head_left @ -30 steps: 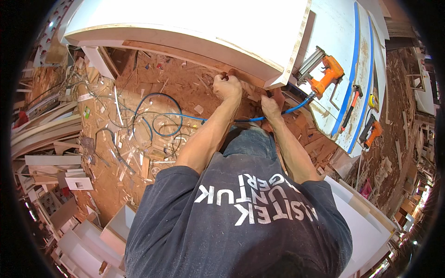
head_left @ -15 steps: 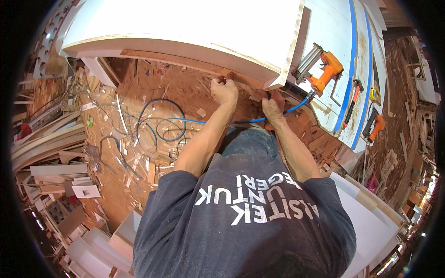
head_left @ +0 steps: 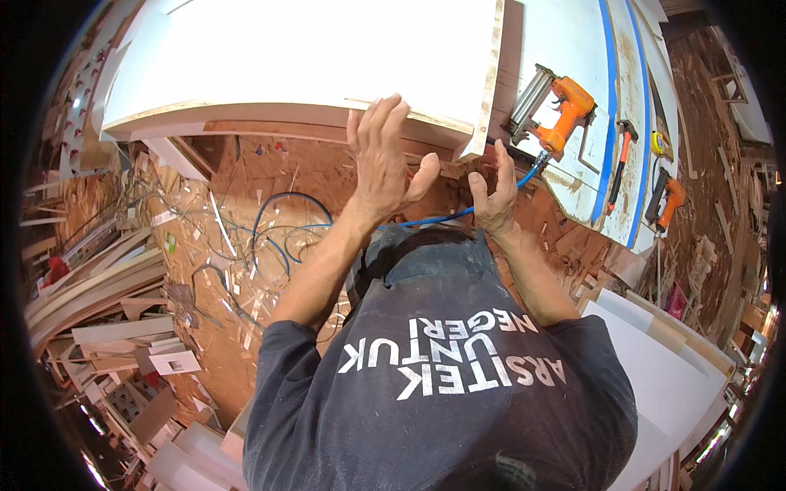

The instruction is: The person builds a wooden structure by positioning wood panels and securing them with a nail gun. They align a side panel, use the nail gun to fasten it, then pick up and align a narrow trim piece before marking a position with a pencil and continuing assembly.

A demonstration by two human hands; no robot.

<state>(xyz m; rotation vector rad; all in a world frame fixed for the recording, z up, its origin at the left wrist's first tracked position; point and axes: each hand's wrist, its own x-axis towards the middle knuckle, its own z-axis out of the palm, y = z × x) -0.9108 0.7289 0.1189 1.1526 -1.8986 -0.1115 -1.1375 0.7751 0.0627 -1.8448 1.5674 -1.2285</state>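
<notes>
Left of the orange nail gun point(head_left: 566, 116) lay the white box point(head_left: 270, 61), the left hand point(head_left: 382, 168), fingers loosely together, and the right hand point(head_left: 496, 200), fingers spread, both seemingly between grips, any next hold needing closure.

Exposure bright, daylight look, source out of view. White panel point(head_left: 286, 57) close to blown out, surface detail mostly washed away. Floor point(head_left: 214, 327) lit warm, darker shade under the panel's front edge. Dark shirt point(head_left: 442, 434) keeps its folds, goes murkier toward the bottom. Left hand point(head_left: 381, 172) a bit motion-soft at the fingers. Strong fisheye bend: panel edge reads bowed, rim detail squashed and soft. Corners black; small glare spots lower left and right.
</notes>
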